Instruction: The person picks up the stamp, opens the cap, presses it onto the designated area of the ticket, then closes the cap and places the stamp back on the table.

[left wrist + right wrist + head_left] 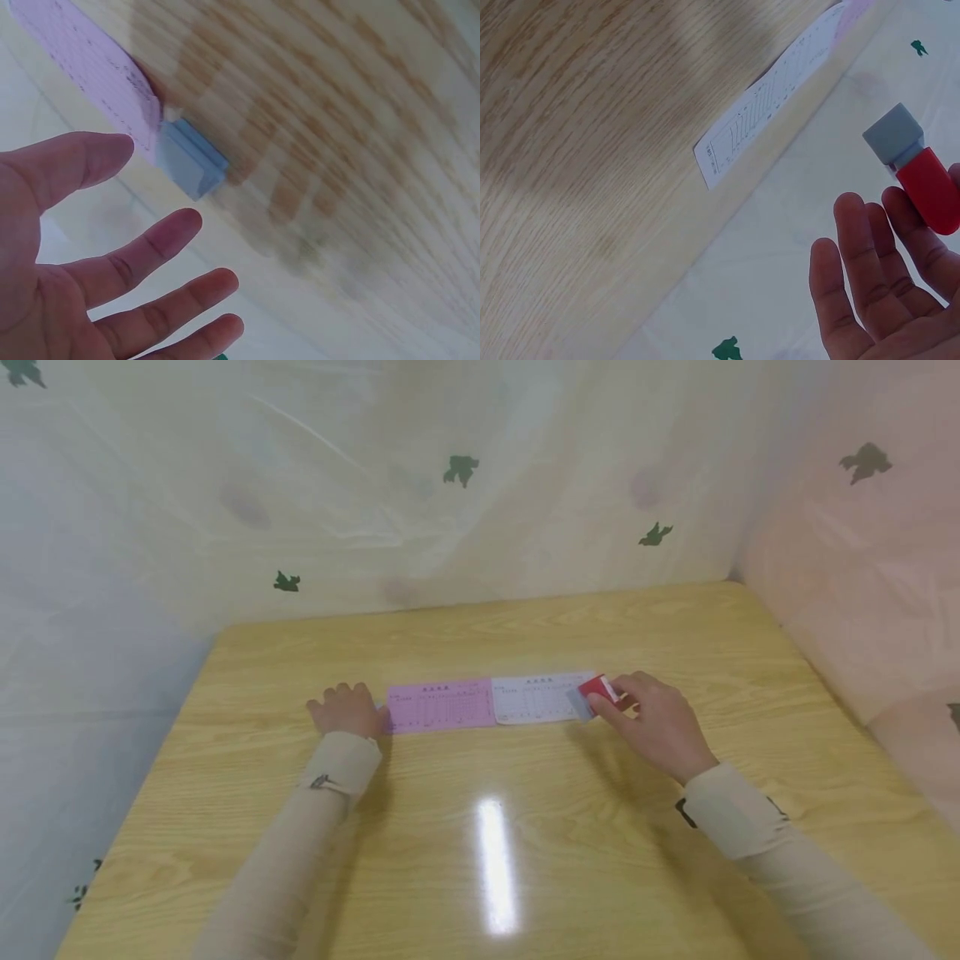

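Note:
A pink printed form (438,706) and a white printed form (536,700) lie end to end on the wooden table. My right hand (660,722) pinches a red-handled stamp (932,191) with a grey block head, held by the white form's right end. In the right wrist view the stamp appears raised off the tabletop. At the pink form's left end is my left hand (347,710), fingers spread and relaxed, thumb close to the paper's edge. A small grey-blue block (191,159) sits against that end of the pink form; its exact kind cannot be told.
The wooden table (450,827) extends toward me, with a bright light reflection on its surface. Pale cloth (360,485) with dark green bird-like shapes hangs behind it, and pinkish cloth (862,610) stands on the right side.

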Tool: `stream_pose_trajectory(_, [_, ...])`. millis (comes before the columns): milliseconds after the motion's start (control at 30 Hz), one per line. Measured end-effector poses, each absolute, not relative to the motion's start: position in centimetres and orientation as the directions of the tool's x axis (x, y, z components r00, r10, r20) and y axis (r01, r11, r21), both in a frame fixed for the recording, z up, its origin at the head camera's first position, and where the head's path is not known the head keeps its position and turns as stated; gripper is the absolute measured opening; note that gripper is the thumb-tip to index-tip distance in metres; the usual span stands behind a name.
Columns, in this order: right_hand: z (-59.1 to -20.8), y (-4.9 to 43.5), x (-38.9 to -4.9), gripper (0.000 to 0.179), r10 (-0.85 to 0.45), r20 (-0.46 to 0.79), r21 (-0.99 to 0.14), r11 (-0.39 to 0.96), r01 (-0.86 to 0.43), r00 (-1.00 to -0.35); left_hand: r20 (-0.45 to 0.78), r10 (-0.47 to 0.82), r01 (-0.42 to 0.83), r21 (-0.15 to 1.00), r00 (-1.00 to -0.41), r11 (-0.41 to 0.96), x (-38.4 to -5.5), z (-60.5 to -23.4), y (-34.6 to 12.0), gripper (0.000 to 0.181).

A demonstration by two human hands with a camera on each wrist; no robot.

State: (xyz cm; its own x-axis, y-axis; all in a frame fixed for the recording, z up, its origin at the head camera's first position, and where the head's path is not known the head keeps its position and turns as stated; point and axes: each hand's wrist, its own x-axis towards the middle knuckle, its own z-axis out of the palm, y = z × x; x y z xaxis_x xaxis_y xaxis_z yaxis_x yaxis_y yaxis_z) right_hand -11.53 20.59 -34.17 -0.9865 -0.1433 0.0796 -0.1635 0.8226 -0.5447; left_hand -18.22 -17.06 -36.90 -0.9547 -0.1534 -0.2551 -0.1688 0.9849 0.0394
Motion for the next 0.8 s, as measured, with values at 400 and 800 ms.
stream_pose_trajectory(400, [-33.6, 20.3, -11.9, 0.051, -0.125, 0.068, -0.538, 0.831, -0.141, -0.990, -0.215, -0.083, -0.096, 0.050, -0.973, 0.994, -18.1, -36.2, -15.7, 0.061])
stream_pose_trajectory(800, [-32.8, 20.9, -12.6, 0.055, -0.137, 0.040, -0.522, 0.842, -0.138, -0.990, -0.174, -0.038, -0.044, 0.036, -0.984, 0.998, -17.9, -35.9, -14.7, 0.061])
